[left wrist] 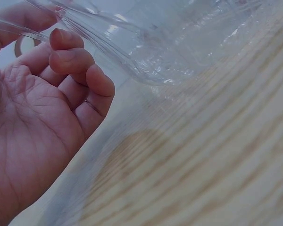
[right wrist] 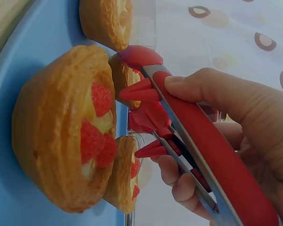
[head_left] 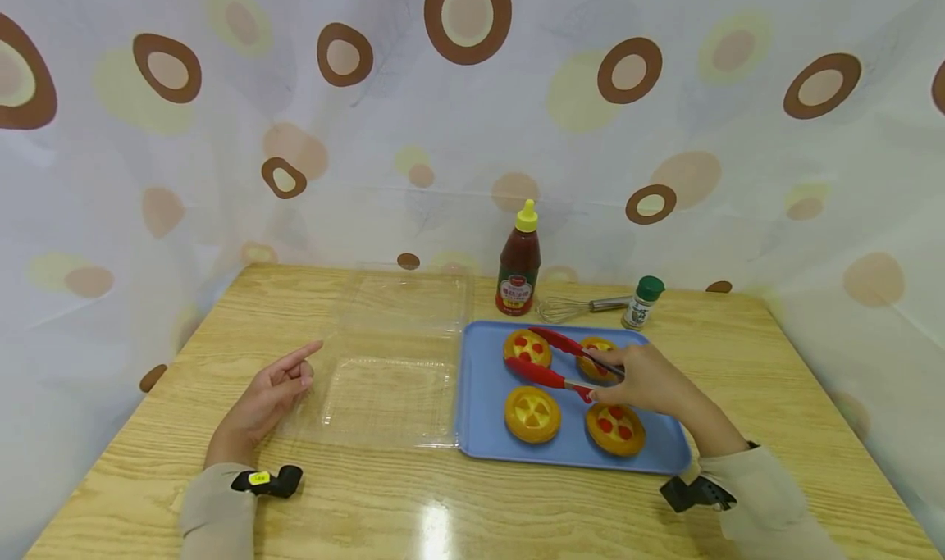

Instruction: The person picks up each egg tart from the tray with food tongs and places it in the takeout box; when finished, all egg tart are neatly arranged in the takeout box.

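Note:
My right hand point(head_left: 650, 378) grips a pair of red tongs point(right wrist: 203, 146) with metal edges, thumb on one arm and fingers on the other. The spread tong ends straddle the rear-left tart point(head_left: 522, 345), which has red berries. Another berry tart point(head_left: 616, 429) lies at the tray's front right, with a plain yellow one point(head_left: 532, 415) at the front left. A fourth tart point(head_left: 595, 348) is partly hidden behind the tongs. At the left edge of a clear plastic box point(head_left: 391, 400), my left hand point(head_left: 269, 396) pinches the rim, its other fingers curled point(left wrist: 73, 61).
The tarts sit on a blue tray point(head_left: 483, 445), right beside the box, whose lid point(head_left: 406, 298) lies folded back. Behind the tray stand a sauce bottle point(head_left: 519, 269) with a yellow cap, a whisk point(head_left: 572, 307) and a green-capped shaker point(head_left: 643, 302). A patterned curtain point(head_left: 472, 134) hangs behind the table.

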Motion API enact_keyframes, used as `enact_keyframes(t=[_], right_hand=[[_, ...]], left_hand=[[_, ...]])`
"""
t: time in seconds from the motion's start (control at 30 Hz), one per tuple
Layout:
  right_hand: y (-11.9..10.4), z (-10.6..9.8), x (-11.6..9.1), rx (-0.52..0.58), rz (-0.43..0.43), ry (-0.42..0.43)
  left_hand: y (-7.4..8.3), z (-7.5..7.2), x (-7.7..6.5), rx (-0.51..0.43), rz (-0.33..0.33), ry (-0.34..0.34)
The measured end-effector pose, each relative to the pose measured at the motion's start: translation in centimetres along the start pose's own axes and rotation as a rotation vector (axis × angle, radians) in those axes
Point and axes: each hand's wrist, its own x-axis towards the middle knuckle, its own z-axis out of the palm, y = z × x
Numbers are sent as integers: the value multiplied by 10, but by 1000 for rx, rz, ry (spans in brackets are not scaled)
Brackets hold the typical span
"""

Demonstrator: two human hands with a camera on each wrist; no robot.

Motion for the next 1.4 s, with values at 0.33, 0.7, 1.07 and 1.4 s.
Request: enact_keyframes(t=[0.33,0.7,1.07,1.4], right_hand=[[-7,-7,-6,17,18,51],[-32,-15,1,-1,-87,101],[-78,-1,29,46,-156,6],[-110,27,58,53,-264,-64]], left_hand=[[-1,-1,1,-15,-9,6],[-1,-2,2,2,9,-8],[0,-2,1,-1,-20,12],[1,0,0,-4,-33,20]])
